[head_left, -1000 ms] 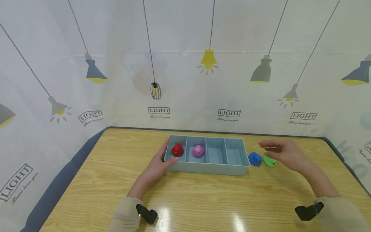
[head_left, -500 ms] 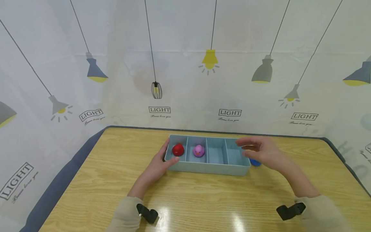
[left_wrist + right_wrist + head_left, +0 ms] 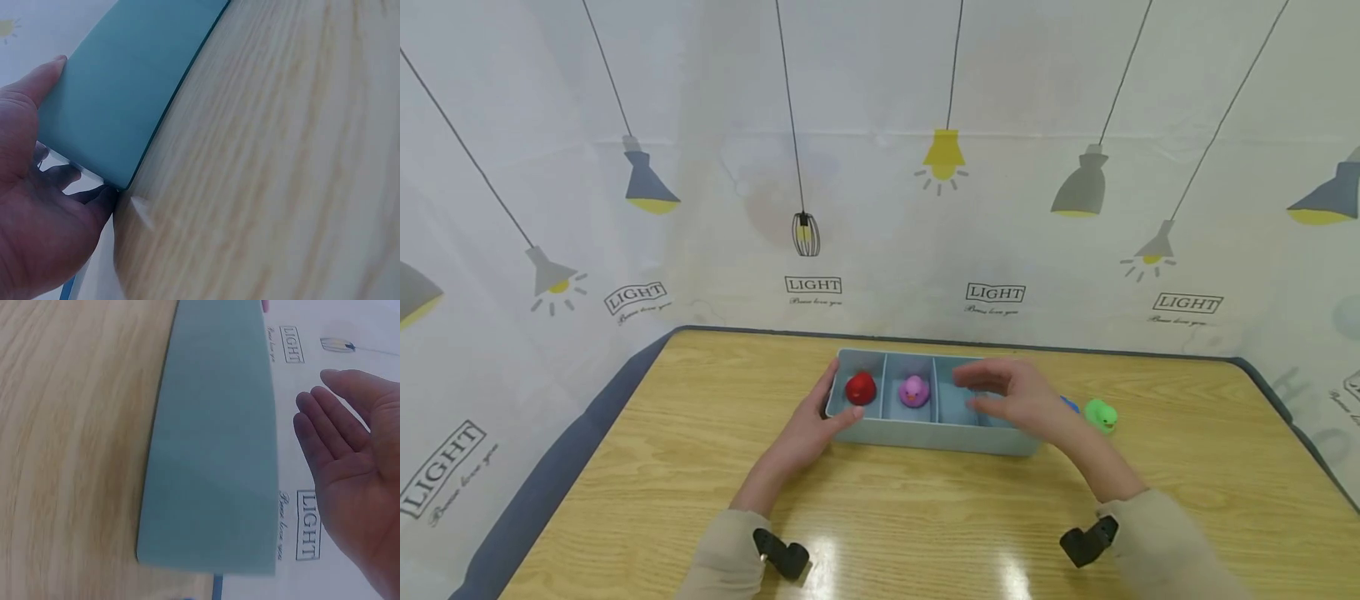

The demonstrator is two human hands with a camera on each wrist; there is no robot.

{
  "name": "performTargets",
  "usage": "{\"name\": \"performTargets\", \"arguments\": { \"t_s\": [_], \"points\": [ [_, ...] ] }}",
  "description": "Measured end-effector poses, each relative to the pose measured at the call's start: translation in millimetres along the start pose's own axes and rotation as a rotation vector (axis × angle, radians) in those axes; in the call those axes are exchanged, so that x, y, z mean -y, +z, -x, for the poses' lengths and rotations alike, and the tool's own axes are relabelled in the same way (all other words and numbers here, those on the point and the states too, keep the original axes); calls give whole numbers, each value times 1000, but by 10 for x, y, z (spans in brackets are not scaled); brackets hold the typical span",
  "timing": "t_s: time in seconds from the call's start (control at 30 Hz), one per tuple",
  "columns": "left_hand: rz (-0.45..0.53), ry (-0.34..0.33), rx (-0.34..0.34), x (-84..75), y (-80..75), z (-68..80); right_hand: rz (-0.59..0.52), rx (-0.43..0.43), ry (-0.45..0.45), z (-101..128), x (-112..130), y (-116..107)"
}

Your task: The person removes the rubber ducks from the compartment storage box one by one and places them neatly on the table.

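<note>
Reaching across the tray (image 3: 925,437), the right hand (image 3: 1017,402) now hovers over its two right-hand compartments, having travelled leftward from a position above the loose ducks at the right end a second ago. Its fingers are extended and apart; the right wrist view shows a flat, bare palm (image 3: 353,462) holding nothing. The green duck (image 3: 1101,414), covered by that hand half a second earlier, is again exposed on the bench (image 3: 880,517), just beyond the tray's right end. The blue duck (image 3: 1070,405) shows only as a sliver past the right hand, so its exact position cannot be confirmed, though it appears to remain outside the tray. The left hand (image 3: 808,431) has not shifted across the three moments: it holds the tray's left end, thumb along the near wall and fingers curled round the corner, as the left wrist view confirms (image 3: 44,206). The red duck (image 3: 861,387) sits in the leftmost compartment and the pink duck (image 3: 913,390) in the second, both unmoved. The third compartment is largely hidden by the right hand, and what shows of it is bare. Judgement: the right hand passed over both loose ducks without lifting either, so two ducks are housed and two remain on the bench. A backdrop (image 3: 880,167) printed with lamps stands behind the bench.
</note>
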State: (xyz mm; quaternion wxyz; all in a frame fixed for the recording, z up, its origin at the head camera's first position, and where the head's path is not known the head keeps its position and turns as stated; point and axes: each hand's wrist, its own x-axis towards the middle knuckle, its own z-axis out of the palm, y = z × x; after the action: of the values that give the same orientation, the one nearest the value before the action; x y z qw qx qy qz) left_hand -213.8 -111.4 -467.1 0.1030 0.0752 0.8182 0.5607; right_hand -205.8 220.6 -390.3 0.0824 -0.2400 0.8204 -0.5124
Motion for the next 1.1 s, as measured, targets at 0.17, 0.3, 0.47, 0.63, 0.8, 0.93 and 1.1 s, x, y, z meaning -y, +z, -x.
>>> {"name": "performTargets", "arguments": {
  "t_s": [0.17, 0.3, 0.47, 0.63, 0.8, 0.93, 1.1],
  "points": [
    [2, 1, -3, 3, -4, 3, 4, 29, -21, -141, -6, 155],
    [6, 6, -1, 4, -9, 4, 9, 41, -64, -258, -11, 252],
    [15, 10, 7, 8, -15, 6, 39, 57, -104, -388, 8, 359],
    [27, -1, 8, -34, -18, 24, 93, 70, -69, -467, 48, 426],
    [23, 11, 13, 17, -22, -7, 165, 69, -24, -521, 82, 454],
    [21, 6, 12, 15, -28, -1, 209, 71, -7, -567, 75, 461],
    [29, 3, 9, 13, -28, 7, 215, 68, 16, -624, 17, 459]
  ]
}}
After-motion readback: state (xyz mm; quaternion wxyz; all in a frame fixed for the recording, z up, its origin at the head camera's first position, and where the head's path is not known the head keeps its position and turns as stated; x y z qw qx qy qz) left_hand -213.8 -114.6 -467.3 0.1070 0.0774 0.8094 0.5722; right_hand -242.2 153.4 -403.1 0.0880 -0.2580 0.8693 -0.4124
